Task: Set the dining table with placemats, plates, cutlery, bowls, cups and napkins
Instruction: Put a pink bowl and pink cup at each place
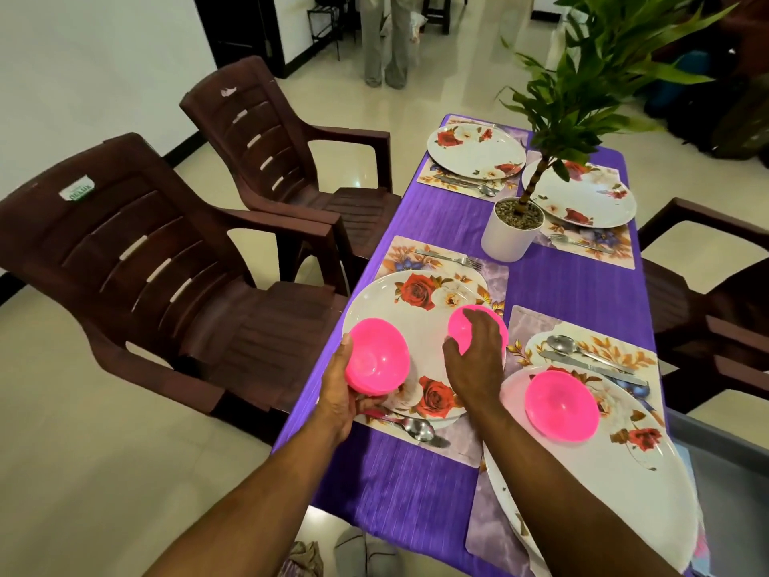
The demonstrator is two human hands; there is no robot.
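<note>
Pink bowls [376, 356], seemingly a small stack, cupped in left hand [342, 391] over floral plate [420, 322]; another pink bowl [478, 326] under right hand [476, 356], fingers curled round its rim, on same plate.

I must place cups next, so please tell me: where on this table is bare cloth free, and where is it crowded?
Free: the purple cloth band between the near-left placemat and the far-left placemat; the stretch beyond the near-right placemat; the near edge. Crowded: the near-left plate, where both hands hold pink bowls, and around the plant pot.
</note>
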